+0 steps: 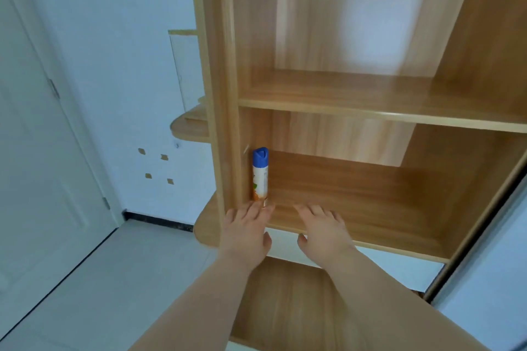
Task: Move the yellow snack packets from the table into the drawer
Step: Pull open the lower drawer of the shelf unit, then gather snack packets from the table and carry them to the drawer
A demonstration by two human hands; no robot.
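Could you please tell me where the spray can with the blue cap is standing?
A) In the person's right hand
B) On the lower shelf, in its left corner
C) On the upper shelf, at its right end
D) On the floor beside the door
B: the spray can stands upright against the left wall of the lower shelf, just beyond the fingertips of the left hand, and neither hand holds it.

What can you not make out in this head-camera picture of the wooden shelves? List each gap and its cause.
Yellow snack packets, table: outside the head view's edges.
Spray can: label blurred and too small; base hidden by fingertips of the left hand.
White panel below the shelf: partly covered by the right hand and forearms; drawer or not, unclear.
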